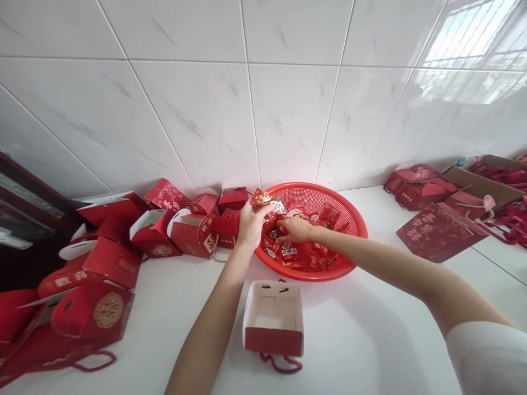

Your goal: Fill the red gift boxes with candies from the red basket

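Note:
A round red plastic basket [362,230] with a perforated wall holds many small red wrapped candies [315,255]. Over its left rim, my left hand [250,222] is closed around a few candy packets [262,198], red with gold and white print. My right hand [295,229] reaches down among the candies, fingers bent; whether a piece is between them is hidden. In front of the basket sits an open red box [274,341] with a white inside, nothing in it, and dark red cord handles. My left forearm passes just left of this box.
Several red gift boxes [156,233] crowd the left side along the white tiled wall [197,109]. At the right stand a dark red gift bag [440,230], more red boxes [420,184] and a cardboard box [480,184] with red cords. The white table [181,307] carries everything.

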A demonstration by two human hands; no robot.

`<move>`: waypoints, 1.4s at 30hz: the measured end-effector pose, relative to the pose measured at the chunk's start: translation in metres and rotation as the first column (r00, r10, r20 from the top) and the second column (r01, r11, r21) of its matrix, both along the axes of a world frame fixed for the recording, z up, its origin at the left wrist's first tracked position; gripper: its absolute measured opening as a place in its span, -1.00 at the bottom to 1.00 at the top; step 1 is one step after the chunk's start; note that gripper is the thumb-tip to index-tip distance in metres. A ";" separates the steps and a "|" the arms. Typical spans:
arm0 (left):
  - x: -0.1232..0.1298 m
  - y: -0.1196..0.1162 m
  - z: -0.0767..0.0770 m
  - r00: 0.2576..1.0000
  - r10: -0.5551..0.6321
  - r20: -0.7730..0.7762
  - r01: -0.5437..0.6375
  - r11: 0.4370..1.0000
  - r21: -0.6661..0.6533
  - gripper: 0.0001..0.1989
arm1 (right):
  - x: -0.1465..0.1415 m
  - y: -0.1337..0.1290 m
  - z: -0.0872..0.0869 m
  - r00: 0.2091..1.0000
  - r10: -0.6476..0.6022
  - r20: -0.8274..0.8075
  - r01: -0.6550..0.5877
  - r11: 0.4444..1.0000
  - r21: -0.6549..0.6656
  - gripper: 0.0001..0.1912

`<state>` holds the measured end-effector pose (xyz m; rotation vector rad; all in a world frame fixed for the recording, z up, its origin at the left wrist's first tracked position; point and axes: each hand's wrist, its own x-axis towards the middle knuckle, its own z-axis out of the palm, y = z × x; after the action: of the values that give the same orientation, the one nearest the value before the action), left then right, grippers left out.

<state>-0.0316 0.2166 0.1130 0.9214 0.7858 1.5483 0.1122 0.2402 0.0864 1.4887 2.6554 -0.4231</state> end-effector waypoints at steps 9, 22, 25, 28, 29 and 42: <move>-0.001 -0.001 -0.001 1.000 -0.010 0.000 0.010 1.000 0.015 -0.71 | -0.002 0.003 -0.003 0.972 0.108 -0.209 -0.125 0.989 -0.073 -0.59; -0.003 -0.001 0.003 0.997 0.006 0.079 -0.008 1.000 0.027 -0.72 | 0.010 0.002 0.028 0.900 0.230 -0.370 -0.322 0.924 -0.208 -0.69; -0.005 0.000 0.003 0.995 0.007 0.098 -0.009 1.000 0.012 -0.73 | 0.022 0.001 0.043 0.882 0.158 -0.444 -0.232 0.966 -0.118 -0.71; -0.009 0.000 0.003 0.993 0.010 0.117 -0.008 1.000 -0.017 -0.73 | 0.040 -0.005 0.056 0.825 0.059 -0.562 -0.089 0.996 -0.026 -0.73; -0.011 0.000 0.003 0.993 0.011 0.121 -0.008 1.000 -0.027 -0.73 | 0.046 -0.009 0.059 0.798 0.024 -0.602 -0.044 0.999 -0.019 -0.74; -0.017 -0.018 0.006 0.994 -0.082 0.076 0.084 0.996 -0.028 -0.73 | 0.058 -0.081 0.078 0.596 -0.098 -0.797 -0.185 0.949 -0.255 -0.69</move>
<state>-0.0488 0.1985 0.1189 0.8577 0.7080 1.4857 0.1705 0.1593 0.1642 1.2999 2.9493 -1.8264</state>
